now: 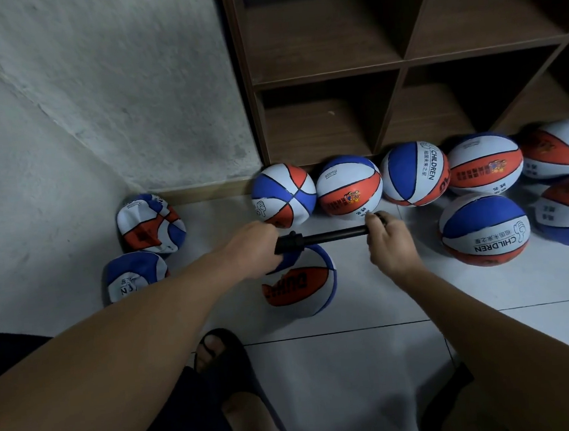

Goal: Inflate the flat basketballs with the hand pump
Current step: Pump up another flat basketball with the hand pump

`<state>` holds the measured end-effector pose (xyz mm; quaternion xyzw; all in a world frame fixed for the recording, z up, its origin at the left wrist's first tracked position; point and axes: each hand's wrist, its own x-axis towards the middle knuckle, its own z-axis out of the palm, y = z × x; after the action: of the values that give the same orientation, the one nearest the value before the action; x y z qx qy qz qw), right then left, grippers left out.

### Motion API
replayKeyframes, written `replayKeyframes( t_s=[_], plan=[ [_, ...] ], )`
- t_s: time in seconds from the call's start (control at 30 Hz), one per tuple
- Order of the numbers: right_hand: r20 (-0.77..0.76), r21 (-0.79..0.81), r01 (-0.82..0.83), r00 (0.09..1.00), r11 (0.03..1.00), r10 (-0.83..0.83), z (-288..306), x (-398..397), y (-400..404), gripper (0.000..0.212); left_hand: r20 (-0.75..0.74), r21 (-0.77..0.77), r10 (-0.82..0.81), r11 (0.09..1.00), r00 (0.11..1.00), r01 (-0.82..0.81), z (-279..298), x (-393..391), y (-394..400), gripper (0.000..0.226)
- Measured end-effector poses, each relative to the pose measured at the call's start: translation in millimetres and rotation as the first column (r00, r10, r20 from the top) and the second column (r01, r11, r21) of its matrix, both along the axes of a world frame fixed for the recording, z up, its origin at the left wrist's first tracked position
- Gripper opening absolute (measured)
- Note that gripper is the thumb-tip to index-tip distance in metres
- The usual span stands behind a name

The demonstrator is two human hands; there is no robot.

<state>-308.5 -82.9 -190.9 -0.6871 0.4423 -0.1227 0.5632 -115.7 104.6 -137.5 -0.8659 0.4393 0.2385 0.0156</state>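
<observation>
A black hand pump (329, 236) lies level over a partly flat red, white and blue basketball (303, 284) on the tiled floor. My left hand (250, 251) grips the pump's nozzle end at the ball's top. My right hand (387, 246) grips the pump's handle end. Two crumpled flat basketballs lie at the left, one by the wall (149, 223) and one nearer me (133, 276). Whether the needle sits in the ball's valve is hidden by my left hand.
Several round inflated balls line the foot of a brown wooden cubby shelf (400, 64), among them one (283, 194) just behind the pump and one (484, 229) to the right. A rough white wall (93, 94) stands at the left. My sandalled foot (226, 354) is below the ball.
</observation>
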Motion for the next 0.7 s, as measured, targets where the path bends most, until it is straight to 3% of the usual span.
replayKeyframes(
  t_s=[0.2, 0.4, 0.7],
  plan=[
    [-0.01, -0.043, 0.002, 1.0, 0.999, -0.002, 10, 18, 38, 0.04, -0.013, -0.026, 0.011, 1.0, 1.0, -0.011, -7, -12, -6, 0.035],
    [-0.024, -0.071, -0.121, 0.993, 0.99, 0.119, 12, 30, 70, 0.042, 0.058, -0.013, -0.035, 0.999, 0.998, 0.036, -13, -26, -6, 0.007],
    [0.006, -0.081, -0.137, 0.99, 0.987, 0.138, 15, 36, 65, 0.037, 0.097, -0.106, -0.061, 0.992, 0.993, 0.071, -9, -21, -11, 0.015]
  ],
)
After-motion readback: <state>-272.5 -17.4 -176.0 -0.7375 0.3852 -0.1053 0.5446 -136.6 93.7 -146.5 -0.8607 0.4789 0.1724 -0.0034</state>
